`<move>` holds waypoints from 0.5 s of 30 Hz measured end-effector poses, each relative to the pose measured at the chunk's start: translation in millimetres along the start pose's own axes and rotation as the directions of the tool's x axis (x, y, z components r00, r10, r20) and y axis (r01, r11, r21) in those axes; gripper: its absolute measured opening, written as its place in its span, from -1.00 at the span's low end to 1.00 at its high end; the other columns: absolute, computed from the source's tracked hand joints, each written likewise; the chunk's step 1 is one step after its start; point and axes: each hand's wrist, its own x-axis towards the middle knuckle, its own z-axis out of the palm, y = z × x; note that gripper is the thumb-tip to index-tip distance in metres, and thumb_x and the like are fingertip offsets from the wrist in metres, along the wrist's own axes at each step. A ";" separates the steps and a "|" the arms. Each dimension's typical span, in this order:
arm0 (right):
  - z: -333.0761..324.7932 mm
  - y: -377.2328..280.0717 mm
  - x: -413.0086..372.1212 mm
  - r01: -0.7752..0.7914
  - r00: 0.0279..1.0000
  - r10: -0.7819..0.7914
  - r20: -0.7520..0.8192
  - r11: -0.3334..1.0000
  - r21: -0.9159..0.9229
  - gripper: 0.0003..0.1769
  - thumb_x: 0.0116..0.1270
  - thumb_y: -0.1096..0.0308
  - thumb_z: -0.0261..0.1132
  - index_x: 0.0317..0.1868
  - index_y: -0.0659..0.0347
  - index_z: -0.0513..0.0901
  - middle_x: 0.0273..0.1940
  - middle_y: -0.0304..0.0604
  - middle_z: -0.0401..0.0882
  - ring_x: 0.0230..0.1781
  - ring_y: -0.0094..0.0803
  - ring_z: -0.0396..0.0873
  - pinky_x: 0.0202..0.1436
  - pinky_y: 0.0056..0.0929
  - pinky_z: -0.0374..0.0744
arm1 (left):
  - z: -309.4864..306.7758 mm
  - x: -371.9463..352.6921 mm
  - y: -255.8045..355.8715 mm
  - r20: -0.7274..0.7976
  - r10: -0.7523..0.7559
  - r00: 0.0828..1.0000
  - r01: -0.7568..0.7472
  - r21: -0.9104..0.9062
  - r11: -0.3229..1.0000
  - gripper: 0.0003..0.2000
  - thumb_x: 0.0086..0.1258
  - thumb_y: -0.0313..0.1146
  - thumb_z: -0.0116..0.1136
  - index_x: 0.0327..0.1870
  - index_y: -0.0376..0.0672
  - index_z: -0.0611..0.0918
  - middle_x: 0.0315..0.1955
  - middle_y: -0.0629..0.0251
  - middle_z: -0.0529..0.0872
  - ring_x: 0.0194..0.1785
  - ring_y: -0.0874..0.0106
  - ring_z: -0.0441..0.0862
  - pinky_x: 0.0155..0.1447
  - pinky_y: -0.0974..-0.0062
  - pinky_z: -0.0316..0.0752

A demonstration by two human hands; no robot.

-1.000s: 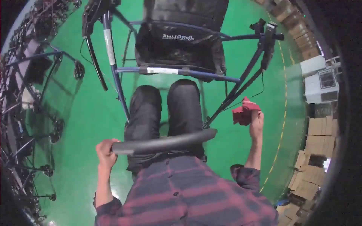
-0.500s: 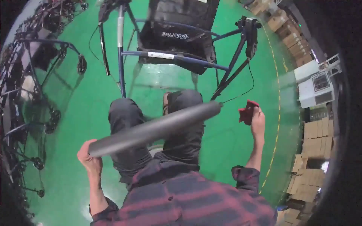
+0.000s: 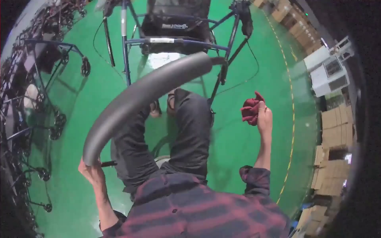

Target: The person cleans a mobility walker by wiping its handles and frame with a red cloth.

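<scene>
In my left hand (image 3: 92, 171) is the lower left end of a long, curved, dark grey padded bar (image 3: 147, 91), the fingers closed around it and partly hidden by it. The bar slants up across my legs, its upper end, with a short dark rod end (image 3: 218, 60), overlapping the walker frame in this view. A dark rod stub (image 3: 108, 163) shows beside my left hand. Out to the right, my right hand (image 3: 263, 115) grips a crumpled red cloth (image 3: 251, 110), held away from the bar. A blue-framed walker (image 3: 125, 55) with a black bag (image 3: 174, 23) stands in front.
Several other wheeled walkers (image 3: 51, 41) line the left side. Stacked cardboard boxes (image 3: 335, 123) and a white cabinet (image 3: 329, 75) are along the right. A yellow dashed line (image 3: 292, 119) runs over the green floor (image 3: 234, 158). A cable (image 3: 258, 59) hangs from the walker's right side.
The padded bar has swung up at its far end, and its curve now shows. My right hand has shifted slightly left and up with the red cloth. The walker appears higher in view.
</scene>
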 end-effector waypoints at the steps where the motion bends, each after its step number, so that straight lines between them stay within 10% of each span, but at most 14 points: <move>1: 0.6 2.7 -6.4 -0.007 1.000 0.007 -0.009 1.000 0.019 -0.55 0.59 0.09 -0.07 0.01 0.33 0.55 -0.27 -0.08 0.70 -0.49 -0.40 0.60 -0.50 -0.50 0.54 | -0.7 -2.1 1.0 0.013 -0.016 1.000 0.016 -0.013 1.000 -0.66 0.36 -0.17 0.16 -0.40 -0.36 0.60 -0.63 0.35 0.48 -0.53 0.51 0.35 -0.38 0.53 0.34; 10: -24.5 -30.2 -50.9 0.012 0.998 -0.032 0.052 0.937 0.350 -0.57 0.59 0.13 -0.05 -0.05 0.38 0.55 -0.26 -0.06 0.68 -0.49 -0.45 0.57 -0.50 -0.52 0.55 | 1.7 13.0 -26.5 0.037 -0.011 0.999 0.021 -0.304 0.952 -0.69 0.34 -0.26 0.20 -0.48 -0.36 0.53 -0.67 0.34 0.42 -0.55 0.51 0.33 -0.40 0.51 0.37; 15: -17.8 -55.3 -46.4 0.153 0.984 -0.145 -0.098 0.986 0.070 -0.55 0.57 0.12 -0.02 -0.19 0.37 0.60 -0.37 -0.10 0.67 -0.56 -0.51 0.49 -0.54 -0.56 0.47 | 22.3 25.9 -28.1 0.090 -0.029 0.995 0.055 -0.303 0.951 -0.70 0.34 -0.30 0.19 -0.47 -0.38 0.52 -0.65 0.33 0.42 -0.52 0.50 0.34 -0.40 0.52 0.35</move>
